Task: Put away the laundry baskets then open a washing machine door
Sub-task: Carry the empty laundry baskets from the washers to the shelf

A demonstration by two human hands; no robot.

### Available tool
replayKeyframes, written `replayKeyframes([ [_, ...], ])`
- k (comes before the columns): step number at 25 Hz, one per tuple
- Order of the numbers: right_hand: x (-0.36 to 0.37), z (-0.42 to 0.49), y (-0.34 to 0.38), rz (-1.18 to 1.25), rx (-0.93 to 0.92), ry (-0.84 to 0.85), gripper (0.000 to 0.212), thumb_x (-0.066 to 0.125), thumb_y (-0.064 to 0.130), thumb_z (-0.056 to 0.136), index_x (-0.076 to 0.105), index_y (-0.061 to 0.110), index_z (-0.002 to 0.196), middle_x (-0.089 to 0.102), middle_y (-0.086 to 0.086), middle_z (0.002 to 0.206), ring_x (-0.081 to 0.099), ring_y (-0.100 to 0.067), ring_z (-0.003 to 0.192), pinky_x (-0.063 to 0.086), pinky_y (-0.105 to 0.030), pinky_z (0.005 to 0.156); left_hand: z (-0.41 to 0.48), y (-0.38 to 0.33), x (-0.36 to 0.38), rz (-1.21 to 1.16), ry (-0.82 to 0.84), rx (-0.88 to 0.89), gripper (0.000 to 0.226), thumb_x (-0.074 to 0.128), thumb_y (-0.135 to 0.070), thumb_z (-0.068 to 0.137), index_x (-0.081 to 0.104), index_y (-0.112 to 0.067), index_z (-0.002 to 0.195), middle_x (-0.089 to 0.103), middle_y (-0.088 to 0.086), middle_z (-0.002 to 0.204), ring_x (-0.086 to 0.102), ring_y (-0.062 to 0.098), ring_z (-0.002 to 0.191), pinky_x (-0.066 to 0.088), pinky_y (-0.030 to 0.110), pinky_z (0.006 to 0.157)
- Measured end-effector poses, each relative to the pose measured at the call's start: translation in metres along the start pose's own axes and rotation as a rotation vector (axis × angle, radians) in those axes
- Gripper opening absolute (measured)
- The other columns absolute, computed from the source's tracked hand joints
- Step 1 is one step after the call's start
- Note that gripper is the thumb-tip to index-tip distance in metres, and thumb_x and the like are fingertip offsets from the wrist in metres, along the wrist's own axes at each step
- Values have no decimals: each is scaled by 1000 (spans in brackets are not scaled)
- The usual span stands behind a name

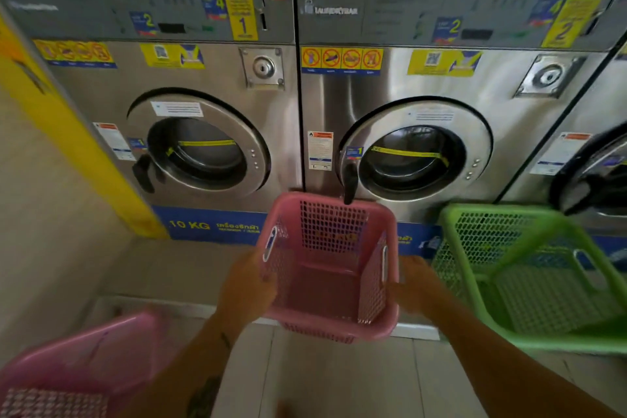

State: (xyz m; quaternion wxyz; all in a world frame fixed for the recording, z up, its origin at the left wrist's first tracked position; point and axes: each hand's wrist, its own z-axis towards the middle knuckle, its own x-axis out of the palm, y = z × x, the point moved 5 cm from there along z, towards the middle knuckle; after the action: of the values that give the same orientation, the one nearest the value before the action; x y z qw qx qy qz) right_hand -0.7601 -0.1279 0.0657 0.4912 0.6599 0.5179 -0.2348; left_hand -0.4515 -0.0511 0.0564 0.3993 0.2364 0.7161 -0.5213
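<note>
An empty pink laundry basket (327,268) is held up in front of two steel washing machines. My left hand (246,285) grips its left side and my right hand (415,285) grips its right side. A green basket (529,278) stands on the floor to the right, close beside the pink one. A second pink basket (78,366) sits at the lower left. The left machine's round door (198,146) and the middle machine's door (412,153) are both closed, each with a black handle on its left edge.
A third machine at the far right has its door (590,173) ajar. A yellow and beige wall (51,153) closes off the left side. A raised step (169,305) runs under the machines, with tiled floor (339,380) in front.
</note>
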Motion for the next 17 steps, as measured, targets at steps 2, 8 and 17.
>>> replayKeyframes([
  [2,-4,10,-2,-23,7,-23,43,57,20,83,54,16,125,55,-11,132,48,-30,125,43,-48,104,27,3,14,42,-4,8,31,49,-39,78,56,-30,107,61,-6,94,62,17,85,51,34,73],
  [8,16,95,-19,-19,76,6,49,57,16,84,48,11,132,53,-12,128,49,-31,122,44,-46,102,122,29,53,206,49,7,67,56,-38,70,39,-28,134,52,6,124,53,32,112,50,50,91],
  [17,92,204,-60,13,202,-81,94,56,0,75,4,17,152,9,-15,159,32,-47,137,42,-60,101,206,100,130,263,156,-52,101,65,-11,75,4,-19,156,12,16,162,30,41,140,37,53,108],
])
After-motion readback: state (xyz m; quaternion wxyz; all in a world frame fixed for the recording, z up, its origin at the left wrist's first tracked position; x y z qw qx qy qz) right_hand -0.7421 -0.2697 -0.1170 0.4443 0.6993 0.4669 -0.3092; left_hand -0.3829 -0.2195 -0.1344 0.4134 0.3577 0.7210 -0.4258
